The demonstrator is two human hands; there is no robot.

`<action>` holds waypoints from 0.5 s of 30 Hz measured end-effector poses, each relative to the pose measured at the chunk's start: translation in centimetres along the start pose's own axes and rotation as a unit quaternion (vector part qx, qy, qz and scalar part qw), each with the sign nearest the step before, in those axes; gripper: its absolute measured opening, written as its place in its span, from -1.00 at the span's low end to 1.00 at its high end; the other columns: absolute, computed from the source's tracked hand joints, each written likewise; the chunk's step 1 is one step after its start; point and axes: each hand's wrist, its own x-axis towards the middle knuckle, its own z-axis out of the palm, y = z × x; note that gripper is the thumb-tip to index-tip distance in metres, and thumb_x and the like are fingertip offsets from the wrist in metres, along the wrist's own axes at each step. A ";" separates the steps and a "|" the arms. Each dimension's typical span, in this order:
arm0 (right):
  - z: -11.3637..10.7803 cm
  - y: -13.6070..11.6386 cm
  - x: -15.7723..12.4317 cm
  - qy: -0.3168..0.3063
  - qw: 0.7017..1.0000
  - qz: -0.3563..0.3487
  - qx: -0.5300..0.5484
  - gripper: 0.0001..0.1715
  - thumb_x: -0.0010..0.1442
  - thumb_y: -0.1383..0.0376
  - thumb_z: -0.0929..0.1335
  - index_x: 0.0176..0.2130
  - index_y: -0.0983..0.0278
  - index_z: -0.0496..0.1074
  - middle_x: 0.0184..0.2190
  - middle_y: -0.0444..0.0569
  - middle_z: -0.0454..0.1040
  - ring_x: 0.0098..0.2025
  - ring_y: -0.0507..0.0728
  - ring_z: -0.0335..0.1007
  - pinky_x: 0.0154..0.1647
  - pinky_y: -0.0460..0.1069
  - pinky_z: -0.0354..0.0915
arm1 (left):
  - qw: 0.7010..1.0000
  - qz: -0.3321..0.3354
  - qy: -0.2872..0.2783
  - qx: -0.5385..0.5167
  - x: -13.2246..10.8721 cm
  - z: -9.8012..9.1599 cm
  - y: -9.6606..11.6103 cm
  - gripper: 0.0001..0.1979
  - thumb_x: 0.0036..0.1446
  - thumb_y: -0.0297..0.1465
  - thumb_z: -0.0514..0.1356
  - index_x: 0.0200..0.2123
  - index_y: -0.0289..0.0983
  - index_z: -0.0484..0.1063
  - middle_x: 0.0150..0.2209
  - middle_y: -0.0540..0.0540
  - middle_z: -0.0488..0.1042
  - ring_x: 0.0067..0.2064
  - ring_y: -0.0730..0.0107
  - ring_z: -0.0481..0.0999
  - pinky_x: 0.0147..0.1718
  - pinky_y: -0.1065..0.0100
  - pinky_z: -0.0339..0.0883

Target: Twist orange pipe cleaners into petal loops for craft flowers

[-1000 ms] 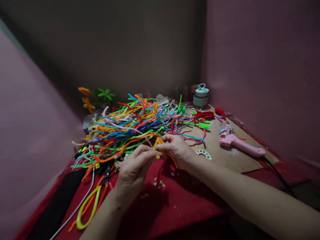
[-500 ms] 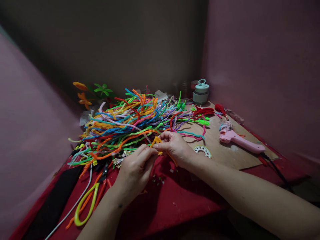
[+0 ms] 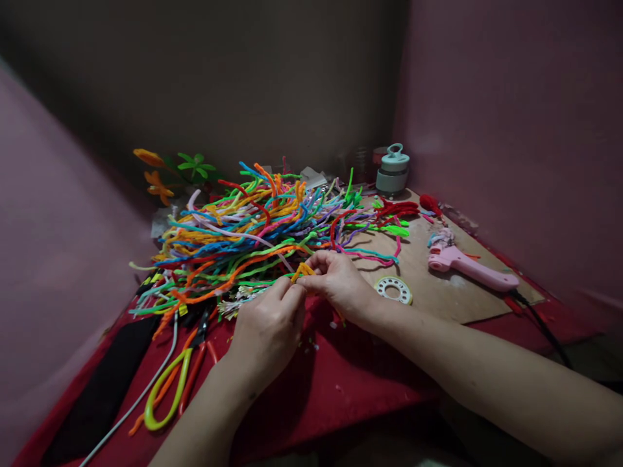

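A yellow-orange pipe cleaner [image 3: 303, 270], bent into a small peak, is pinched between both hands above the red cloth. My left hand [image 3: 272, 321] is closed on its lower left side, the thumb and fingers pressed together. From the right, my right hand [image 3: 341, 283] grips it between thumb and curled forefinger. The fingertips of the two hands nearly touch and hide part of the bent piece. A short end of it shows below my right hand. Just behind the hands lies a large heap of pipe cleaners [image 3: 233, 230] in many colours.
On a brown board [image 3: 438, 298] at right lie a pink glue gun [image 3: 472, 267] and a tape roll [image 3: 393, 291]. A pale green-lidded jar [image 3: 392, 170] stands behind. Yellow-handled scissors [image 3: 168, 389] and a black strip [image 3: 102, 389] lie left. Orange pipe-cleaner flowers [image 3: 158, 187] stand back left.
The hands have drawn slightly closer together on the bent pipe cleaner, and less of it shows. The whole view has shifted a little; the other things lie as before.
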 end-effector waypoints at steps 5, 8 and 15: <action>-0.2 0.2 0.2 -0.005 1.000 0.009 0.025 -0.76 -0.25 0.31 0.42 -0.53 0.30 0.28 -0.63 -0.21 0.29 -0.57 -0.04 0.17 -0.53 -0.11 0.10 | 0.999 -0.014 0.015 -0.039 0.2 -0.4 0.1 -0.79 0.19 -0.43 -0.02 -0.42 -0.26 0.37 -0.46 -0.03 0.33 -0.45 0.46 0.35 -0.50 0.44 0.13; -0.2 0.2 0.2 -0.006 1.000 0.009 0.028 -0.76 -0.25 0.30 0.42 -0.55 0.31 0.28 -0.65 -0.22 0.28 -0.59 -0.06 0.12 -0.55 -0.11 0.07 | 0.996 -0.012 0.028 -0.079 0.4 -0.6 0.1 -0.80 0.19 -0.42 -0.01 -0.42 -0.27 0.36 -0.46 -0.03 0.33 -0.44 0.48 0.35 -0.48 0.47 0.16; -0.4 0.0 0.2 0.002 1.000 -0.003 -0.003 -0.82 -0.24 0.35 0.39 -0.56 0.31 0.28 -0.62 -0.21 0.27 -0.56 -0.04 0.14 -0.53 -0.10 0.08 | 0.998 -0.007 0.032 -0.050 0.4 -0.7 0.3 -0.81 0.16 -0.45 0.00 -0.47 -0.28 0.33 -0.49 -0.03 0.31 -0.48 0.47 0.33 -0.51 0.44 0.13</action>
